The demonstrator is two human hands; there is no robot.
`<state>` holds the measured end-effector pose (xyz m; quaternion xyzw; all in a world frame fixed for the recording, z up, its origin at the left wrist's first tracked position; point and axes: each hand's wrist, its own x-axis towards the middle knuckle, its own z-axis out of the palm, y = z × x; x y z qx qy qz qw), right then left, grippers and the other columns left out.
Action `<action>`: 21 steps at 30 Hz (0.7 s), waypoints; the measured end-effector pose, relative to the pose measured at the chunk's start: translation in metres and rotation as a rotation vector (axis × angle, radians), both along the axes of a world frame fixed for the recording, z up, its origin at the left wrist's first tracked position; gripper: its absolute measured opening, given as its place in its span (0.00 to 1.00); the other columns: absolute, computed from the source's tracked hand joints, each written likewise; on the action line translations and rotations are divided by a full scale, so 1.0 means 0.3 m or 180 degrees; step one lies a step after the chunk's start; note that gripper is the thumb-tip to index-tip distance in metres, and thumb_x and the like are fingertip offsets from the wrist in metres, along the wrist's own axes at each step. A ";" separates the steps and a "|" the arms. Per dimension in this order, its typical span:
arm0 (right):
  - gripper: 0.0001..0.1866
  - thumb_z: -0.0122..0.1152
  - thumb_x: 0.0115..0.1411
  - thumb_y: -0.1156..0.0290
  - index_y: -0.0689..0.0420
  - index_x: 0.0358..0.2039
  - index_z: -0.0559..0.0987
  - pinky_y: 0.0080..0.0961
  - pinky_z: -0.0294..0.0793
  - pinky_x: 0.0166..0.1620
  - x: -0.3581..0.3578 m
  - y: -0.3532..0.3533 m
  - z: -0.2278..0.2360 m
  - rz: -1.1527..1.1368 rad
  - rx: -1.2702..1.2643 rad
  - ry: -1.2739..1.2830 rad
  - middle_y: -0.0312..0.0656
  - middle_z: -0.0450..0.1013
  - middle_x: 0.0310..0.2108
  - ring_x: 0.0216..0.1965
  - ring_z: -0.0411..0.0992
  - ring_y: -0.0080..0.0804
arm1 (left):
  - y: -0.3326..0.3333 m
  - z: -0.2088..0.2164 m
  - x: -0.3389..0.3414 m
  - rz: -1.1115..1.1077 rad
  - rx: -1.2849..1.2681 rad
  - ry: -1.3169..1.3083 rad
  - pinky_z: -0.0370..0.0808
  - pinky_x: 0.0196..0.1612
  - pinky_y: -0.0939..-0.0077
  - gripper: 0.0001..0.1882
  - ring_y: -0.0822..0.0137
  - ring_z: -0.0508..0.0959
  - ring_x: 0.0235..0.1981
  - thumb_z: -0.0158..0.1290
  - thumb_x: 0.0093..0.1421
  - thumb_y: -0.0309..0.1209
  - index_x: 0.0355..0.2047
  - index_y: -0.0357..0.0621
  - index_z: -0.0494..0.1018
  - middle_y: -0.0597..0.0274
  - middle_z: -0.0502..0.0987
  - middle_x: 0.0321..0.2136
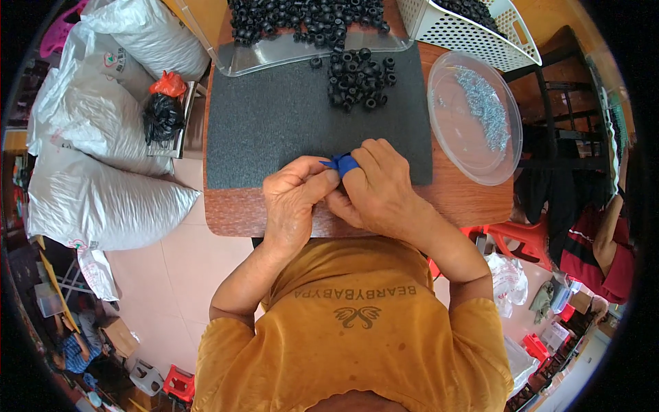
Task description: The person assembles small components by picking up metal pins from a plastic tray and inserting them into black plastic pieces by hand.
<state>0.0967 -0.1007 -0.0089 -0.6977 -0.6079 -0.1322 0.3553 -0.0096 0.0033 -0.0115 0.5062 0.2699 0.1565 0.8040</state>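
Note:
My left hand (pixel 294 192) and my right hand (pixel 377 182) meet over the front edge of a dark grey mat (pixel 274 117). Blue strip material (pixel 345 163) wraps around a fingertip of the right hand, and a pointed blue end sticks out beside the left index finger. Both hands are closed, thumbs and fingertips pressed close together. Whatever small thing they pinch is hidden between the fingers. Farther back on the mat lies a loose heap of small black ribbed plastic parts (pixel 357 79).
Behind the mat, a clear tray (pixel 274 62) holds many more black parts. A white perforated basket (pixel 467 41) stands back right. On the right, a round clear tub (pixel 446 130) contains small silvery pieces. Full white sacks (pixel 110 199) lean at left; a red stool (pixel 525 240) stands right.

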 end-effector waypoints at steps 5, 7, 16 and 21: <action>0.15 0.62 0.30 0.70 0.55 0.12 0.61 0.32 0.58 0.20 0.019 0.006 -0.015 0.0126 0.0146 -0.0140 0.41 0.58 0.15 0.18 0.60 0.37 | 0.009 0.014 0.002 -0.0263 -0.0470 -0.0037 0.65 0.27 0.88 0.05 0.81 0.69 0.23 0.51 0.55 0.23 0.30 0.33 0.74 0.68 0.73 0.23; 0.16 0.62 0.29 0.70 0.55 0.12 0.61 0.32 0.58 0.20 0.020 0.007 -0.021 0.0117 0.0235 -0.0080 0.40 0.57 0.15 0.18 0.60 0.37 | 0.016 0.008 -0.003 -0.0298 -0.0694 -0.0085 0.67 0.27 0.86 0.05 0.80 0.70 0.23 0.51 0.55 0.24 0.30 0.33 0.73 0.67 0.73 0.23; 0.17 0.63 0.30 0.70 0.55 0.11 0.60 0.32 0.58 0.19 0.024 -0.006 -0.041 0.0131 0.0322 -0.0019 0.40 0.56 0.14 0.17 0.59 0.37 | 0.031 -0.004 -0.028 -0.0855 -0.0974 0.0008 0.72 0.24 0.80 0.12 0.71 0.73 0.19 0.49 0.60 0.32 0.29 0.31 0.72 0.59 0.73 0.20; 0.16 0.62 0.29 0.70 0.55 0.11 0.60 0.32 0.60 0.20 0.032 -0.005 -0.043 0.0335 0.0253 0.0028 0.40 0.56 0.14 0.17 0.60 0.37 | 0.026 -0.003 -0.033 -0.0993 -0.0586 0.0095 0.71 0.22 0.81 0.14 0.72 0.72 0.18 0.47 0.61 0.33 0.27 0.33 0.71 0.59 0.72 0.19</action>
